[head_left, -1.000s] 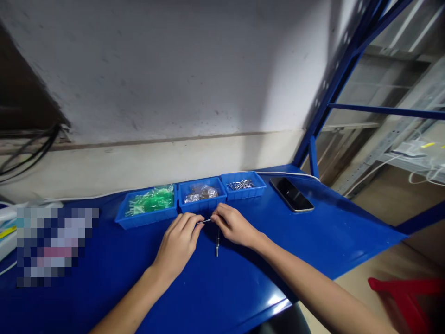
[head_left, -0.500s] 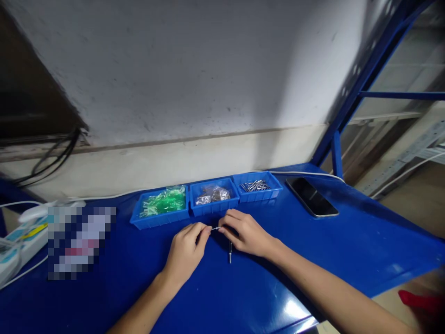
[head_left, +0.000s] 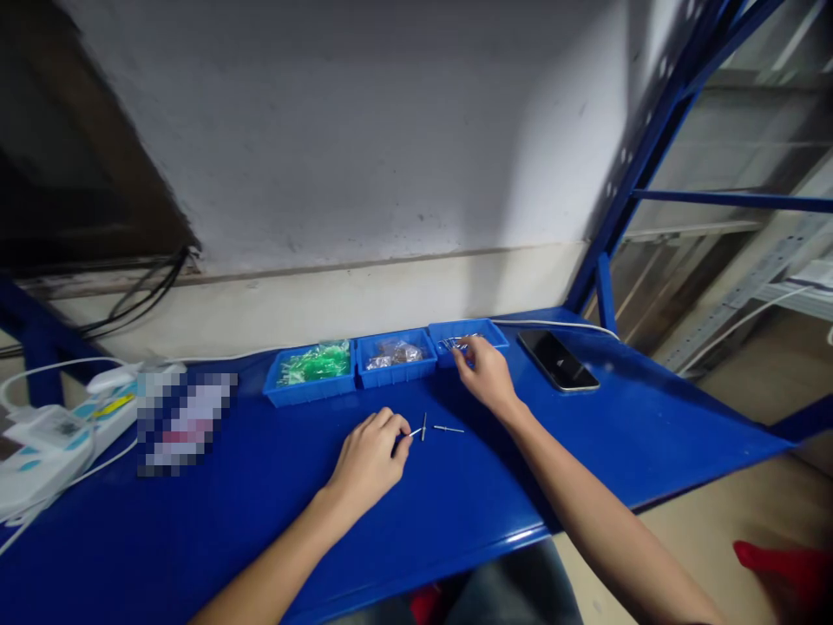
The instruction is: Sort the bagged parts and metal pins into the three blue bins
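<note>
My left hand [head_left: 372, 453] is closed in a pinch on a thin silver blind rivet [head_left: 415, 433] just above the table. Its tip is close to another rivet [head_left: 424, 426] on the blue surface, and a third rivet [head_left: 449, 429] lies to the right of that. My right hand [head_left: 482, 371] reaches over the front of the right blue bin [head_left: 495, 338], thumb and forefinger drawn together at the loose rivets [head_left: 449, 345] inside. What the fingertips hold, if anything, is too small to make out.
A middle bin [head_left: 396, 371] holds small clear bags; the left bin [head_left: 312, 395] holds green and clear packets. A phone [head_left: 558, 360] lies at right. A power strip [head_left: 58, 451] with cables and a blurred-out item [head_left: 188, 425] are at left. The wall stands behind.
My right hand has left my left hand and moved up and right to the right bin. Two rivets now show on the table, where one showed before. My left hand keeps its pinch.
</note>
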Tool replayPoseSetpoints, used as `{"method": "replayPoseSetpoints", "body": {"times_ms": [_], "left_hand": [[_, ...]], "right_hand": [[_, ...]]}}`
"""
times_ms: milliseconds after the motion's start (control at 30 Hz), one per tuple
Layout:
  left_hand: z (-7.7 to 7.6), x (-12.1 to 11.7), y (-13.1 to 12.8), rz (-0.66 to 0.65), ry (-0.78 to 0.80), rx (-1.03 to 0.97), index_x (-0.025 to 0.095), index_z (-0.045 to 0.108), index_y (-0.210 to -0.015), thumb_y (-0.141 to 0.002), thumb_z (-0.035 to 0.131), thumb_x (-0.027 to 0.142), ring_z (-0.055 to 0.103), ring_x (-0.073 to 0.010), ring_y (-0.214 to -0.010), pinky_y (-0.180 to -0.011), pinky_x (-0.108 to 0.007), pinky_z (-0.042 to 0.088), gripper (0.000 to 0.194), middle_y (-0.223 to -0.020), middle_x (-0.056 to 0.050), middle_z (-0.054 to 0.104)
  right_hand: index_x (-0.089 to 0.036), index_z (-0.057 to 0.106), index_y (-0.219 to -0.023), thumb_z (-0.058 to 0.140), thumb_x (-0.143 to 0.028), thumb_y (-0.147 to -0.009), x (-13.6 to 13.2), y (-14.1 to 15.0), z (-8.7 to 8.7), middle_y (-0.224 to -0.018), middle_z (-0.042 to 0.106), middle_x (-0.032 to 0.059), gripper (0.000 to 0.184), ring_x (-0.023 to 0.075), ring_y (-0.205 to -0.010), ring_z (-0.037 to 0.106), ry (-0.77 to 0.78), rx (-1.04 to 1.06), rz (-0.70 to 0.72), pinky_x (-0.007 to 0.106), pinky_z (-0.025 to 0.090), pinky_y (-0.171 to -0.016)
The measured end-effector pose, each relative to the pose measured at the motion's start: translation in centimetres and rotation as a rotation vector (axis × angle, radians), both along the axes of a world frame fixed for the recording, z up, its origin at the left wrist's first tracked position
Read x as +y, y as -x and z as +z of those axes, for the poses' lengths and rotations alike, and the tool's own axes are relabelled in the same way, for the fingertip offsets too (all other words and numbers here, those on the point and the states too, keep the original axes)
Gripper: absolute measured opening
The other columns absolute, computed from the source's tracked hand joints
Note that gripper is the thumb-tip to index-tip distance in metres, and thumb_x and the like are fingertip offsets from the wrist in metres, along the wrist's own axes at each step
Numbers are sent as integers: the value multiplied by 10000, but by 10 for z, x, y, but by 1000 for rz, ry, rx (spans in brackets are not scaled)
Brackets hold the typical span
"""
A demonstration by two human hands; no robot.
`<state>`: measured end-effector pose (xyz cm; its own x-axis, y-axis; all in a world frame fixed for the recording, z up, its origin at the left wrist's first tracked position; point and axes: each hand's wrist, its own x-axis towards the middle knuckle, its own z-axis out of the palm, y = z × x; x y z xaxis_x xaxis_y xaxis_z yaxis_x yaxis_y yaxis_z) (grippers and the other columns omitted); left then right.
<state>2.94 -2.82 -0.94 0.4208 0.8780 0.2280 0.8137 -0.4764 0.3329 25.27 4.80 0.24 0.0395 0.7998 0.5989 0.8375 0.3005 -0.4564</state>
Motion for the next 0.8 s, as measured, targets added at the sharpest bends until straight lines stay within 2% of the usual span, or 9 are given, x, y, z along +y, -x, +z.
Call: {"method": "replayPoseSetpoints", "body": {"times_ms": [67, 133, 300, 400, 500, 567, 633, 700, 800], "left_hand": [[-1, 4, 7, 12, -2, -11, 238, 554, -840, -857, 453, 222, 578, -182, -810, -670, -277, 402, 104, -856, -20, 596], [-1, 8, 12, 37, -9, -19, 233, 554, -842, -863, 448, 218, 579, -175, -807, -662, -269, 396, 108, -849, -17, 598], [-1, 14, 18, 78, -15, -76, 229, 553, -926, -888, 432, 239, 588, -161, -830, -677, -257, 407, 127, -895, -12, 618], [-2, 17, 21, 75, -1, -106, 239, 525, -1038, -896, 427, 234, 599, -161, -839, -690, -260, 413, 173, -907, -9, 635], [-3, 19, 25, 72, 12, -127, 244, 515, -1057, -902, 416, 235, 606, -159, -836, -697, -261, 418, 185, -932, -8, 639], [-4, 20, 27, 64, 13, -141, 243, 520, -1045, -904, 410, 232, 602, -157, -840, -702, -259, 422, 179, -947, -10, 634], [-4, 21, 29, 56, 2, -121, 240, 529, -1031, -898, 424, 230, 590, -166, -860, -718, -269, 423, 171, -933, -14, 630], [-4, 21, 30, 53, -25, -55, 239, 546, -1012, -885, 449, 234, 571, -189, -897, -742, -298, 416, 159, -933, -23, 623], [-2, 18, 29, 46, -70, 41, 245, 559, -1013, -885, 455, 264, 543, -221, -950, -778, -350, 397, 165, -996, -35, 606]], "right_hand": [[-163, 584, -967, 419, -313, -893, -11, 9, 4, -739, 563, 42, 234, 167, -707, 531, -59, 36, 109, 266, 394, -683], [-163, 583, -955, 392, -319, -910, -18, 14, 7, -726, 554, 30, 251, 152, -696, 521, -109, 76, 129, 258, 393, -690], [-164, 590, -877, 393, -342, -904, -14, 10, 3, -687, 552, 11, 267, 130, -632, 500, -88, 79, 11, 246, 393, -641], [-153, 598, -915, 397, -361, -892, -9, -4, 4, -766, 584, 56, 290, 173, -729, 521, -97, 76, -72, 297, 404, -715], [-105, 563, -1058, 402, -447, -867, -11, -38, 7, -1067, 535, 195, 423, 313, -1012, 462, -106, 73, -277, 468, 350, -849], [-138, 540, -1132, 420, -571, -817, -17, -72, 3, -1239, 432, 209, 549, 375, -1152, 372, 53, -65, -493, 539, 317, -885], [-210, 555, -1141, 434, -695, -735, -26, -106, -5, -1323, 361, 176, 644, 410, -1211, 317, 284, -168, -592, 593, 286, -905], [-267, 558, -1158, 425, -766, -680, -36, -133, -17, -1338, 352, 158, 703, 417, -1222, 322, 438, -193, -610, 599, 301, -900], [-272, 447, -1285, 370, -788, -690, -48, -152, -31, -1290, 400, 176, 792, 391, -1153, 427, 392, -159, -705, 545, 365, -871]]}}
